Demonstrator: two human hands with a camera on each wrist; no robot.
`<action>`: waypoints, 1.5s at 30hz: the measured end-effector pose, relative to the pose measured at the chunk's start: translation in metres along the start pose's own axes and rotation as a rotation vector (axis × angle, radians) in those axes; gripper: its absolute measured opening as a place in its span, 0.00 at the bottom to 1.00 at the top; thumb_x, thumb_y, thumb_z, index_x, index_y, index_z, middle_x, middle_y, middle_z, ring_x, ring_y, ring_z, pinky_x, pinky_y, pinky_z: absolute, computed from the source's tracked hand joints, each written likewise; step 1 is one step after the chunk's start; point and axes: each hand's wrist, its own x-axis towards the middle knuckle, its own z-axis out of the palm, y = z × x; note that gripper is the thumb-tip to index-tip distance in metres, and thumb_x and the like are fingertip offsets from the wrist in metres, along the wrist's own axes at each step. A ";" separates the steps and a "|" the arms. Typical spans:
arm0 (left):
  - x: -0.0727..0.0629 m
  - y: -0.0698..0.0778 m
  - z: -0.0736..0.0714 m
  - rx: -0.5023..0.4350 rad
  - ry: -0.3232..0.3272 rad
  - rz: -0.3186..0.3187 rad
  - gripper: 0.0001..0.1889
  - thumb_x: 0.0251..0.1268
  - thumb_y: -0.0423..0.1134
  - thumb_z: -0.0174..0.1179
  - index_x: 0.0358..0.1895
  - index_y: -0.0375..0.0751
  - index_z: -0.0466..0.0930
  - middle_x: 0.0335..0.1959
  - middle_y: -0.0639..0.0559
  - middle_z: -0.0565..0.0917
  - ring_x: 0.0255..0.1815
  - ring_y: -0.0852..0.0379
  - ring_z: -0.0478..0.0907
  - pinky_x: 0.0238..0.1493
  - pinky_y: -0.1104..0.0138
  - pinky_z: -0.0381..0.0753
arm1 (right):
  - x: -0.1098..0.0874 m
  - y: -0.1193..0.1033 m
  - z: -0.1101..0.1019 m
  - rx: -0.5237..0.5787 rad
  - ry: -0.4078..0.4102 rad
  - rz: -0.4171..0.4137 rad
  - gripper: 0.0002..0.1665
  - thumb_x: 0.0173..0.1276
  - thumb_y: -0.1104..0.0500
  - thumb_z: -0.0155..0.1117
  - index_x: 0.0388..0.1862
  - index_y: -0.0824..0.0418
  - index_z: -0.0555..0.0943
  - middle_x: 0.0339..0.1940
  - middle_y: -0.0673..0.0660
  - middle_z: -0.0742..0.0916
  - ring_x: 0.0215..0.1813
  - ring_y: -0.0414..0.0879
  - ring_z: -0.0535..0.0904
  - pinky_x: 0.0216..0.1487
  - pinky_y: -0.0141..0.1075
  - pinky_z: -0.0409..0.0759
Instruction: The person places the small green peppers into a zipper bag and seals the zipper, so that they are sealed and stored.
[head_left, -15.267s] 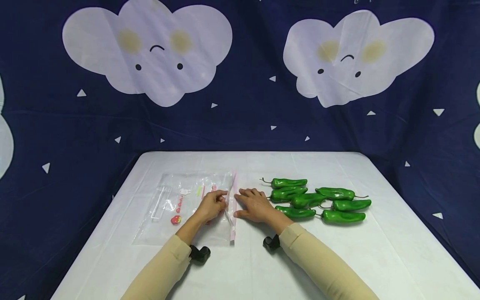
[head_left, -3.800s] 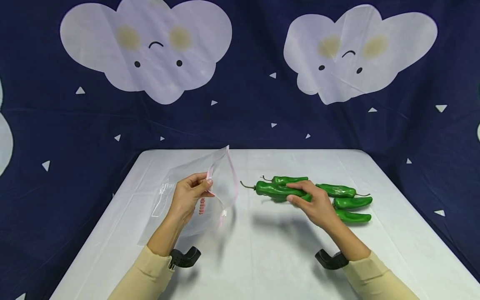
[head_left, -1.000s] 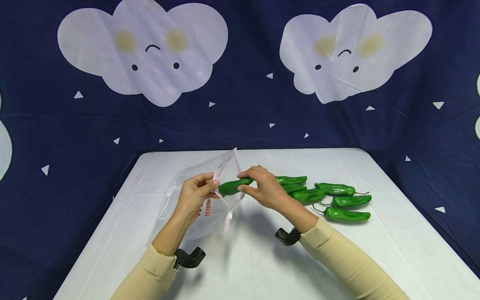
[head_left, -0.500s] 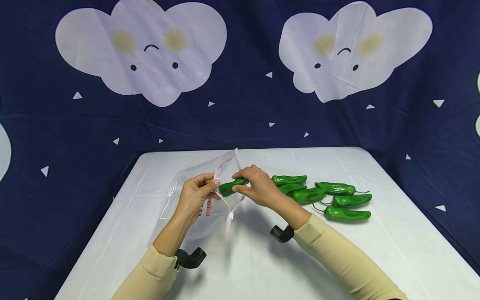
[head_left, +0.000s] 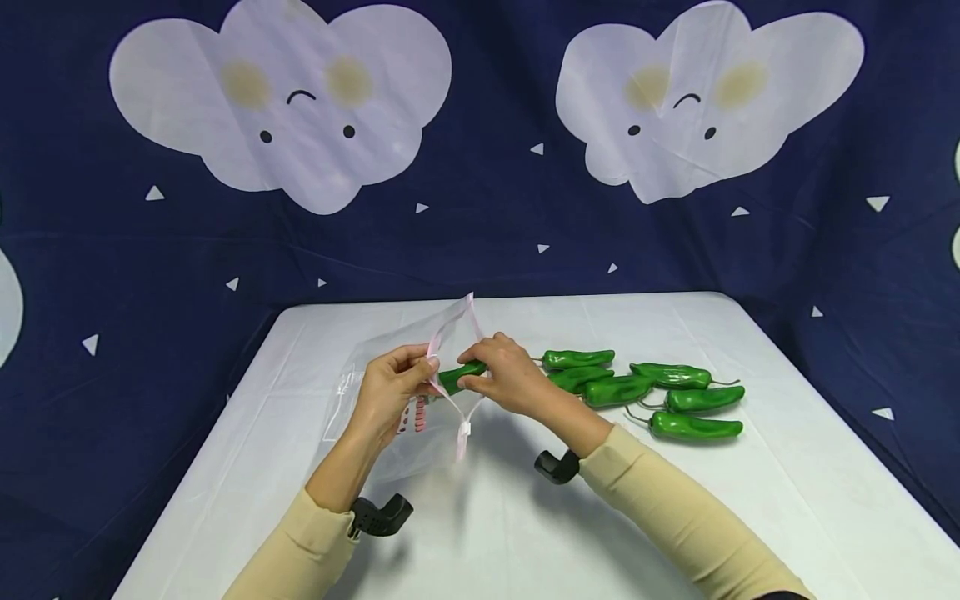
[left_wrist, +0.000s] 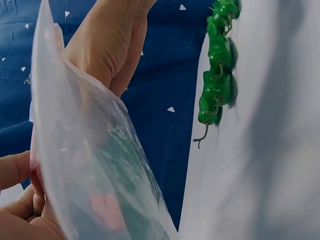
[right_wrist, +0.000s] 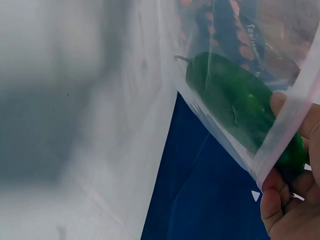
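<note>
A clear zip bag [head_left: 408,332] with a pink-edged mouth is raised off the table, its opening facing right. My left hand [head_left: 386,387] pinches the near side of that mouth between thumb and fingers. In my right hand [head_left: 504,373] is a green pepper [head_left: 455,379], gripped at its tip end and passing through the opening. Through the plastic in the right wrist view, most of the pepper [right_wrist: 225,90] shows inside, stem leading, with fingertips just within the rim. The left wrist view shows its green shape blurred behind the bag wall [left_wrist: 75,145].
Several more green peppers lie on the white table to the right, among them a back one [head_left: 576,359] and a front one [head_left: 695,427]. A black wrist camera [head_left: 380,517] sits on each arm. Behind the table hangs a dark blue cloth [head_left: 495,208] with clouds.
Earlier the bag lay flat; it was then lifted and its mouth spread, and a pepper was picked up. Over the last second my right hand moved left, sliding the pepper deeper into the bag.
</note>
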 end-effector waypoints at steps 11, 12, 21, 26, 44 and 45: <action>-0.001 0.002 -0.003 0.028 0.018 0.012 0.17 0.65 0.31 0.57 0.55 0.24 0.73 0.29 0.56 0.77 0.24 0.62 0.78 0.30 0.71 0.85 | 0.001 -0.002 0.000 -0.008 0.015 -0.025 0.16 0.57 0.51 0.71 0.43 0.57 0.84 0.38 0.50 0.86 0.39 0.43 0.75 0.39 0.34 0.77; -0.001 0.002 -0.003 0.030 0.020 0.011 0.17 0.65 0.31 0.57 0.55 0.24 0.74 0.29 0.56 0.77 0.24 0.62 0.78 0.30 0.71 0.85 | 0.001 -0.002 -0.001 0.003 0.028 -0.033 0.16 0.57 0.51 0.71 0.42 0.57 0.84 0.38 0.50 0.86 0.38 0.43 0.75 0.38 0.34 0.77; 0.000 0.006 -0.006 0.034 0.034 0.018 0.18 0.65 0.31 0.57 0.55 0.25 0.73 0.30 0.55 0.78 0.26 0.61 0.78 0.31 0.71 0.85 | -0.007 0.001 -0.018 0.092 0.142 -0.042 0.16 0.56 0.53 0.72 0.42 0.58 0.83 0.37 0.52 0.86 0.38 0.44 0.76 0.37 0.33 0.78; -0.001 0.008 -0.008 0.031 0.043 0.022 0.17 0.65 0.31 0.57 0.54 0.24 0.74 0.28 0.56 0.77 0.25 0.62 0.78 0.30 0.71 0.85 | -0.019 0.007 -0.027 0.110 0.166 0.016 0.17 0.56 0.53 0.72 0.44 0.56 0.83 0.38 0.50 0.85 0.39 0.43 0.75 0.36 0.33 0.77; -0.004 0.010 -0.014 0.023 0.047 0.013 0.18 0.65 0.31 0.57 0.55 0.23 0.73 0.29 0.56 0.78 0.27 0.61 0.79 0.31 0.71 0.85 | -0.073 0.044 -0.044 0.188 0.169 0.215 0.17 0.57 0.54 0.71 0.46 0.54 0.82 0.42 0.50 0.86 0.44 0.47 0.79 0.44 0.41 0.82; -0.004 0.010 -0.014 0.024 0.049 0.014 0.18 0.65 0.31 0.57 0.55 0.23 0.73 0.29 0.56 0.77 0.27 0.61 0.78 0.31 0.71 0.85 | -0.076 0.046 -0.045 0.189 0.165 0.229 0.17 0.57 0.53 0.71 0.46 0.54 0.82 0.43 0.51 0.86 0.45 0.47 0.79 0.44 0.43 0.82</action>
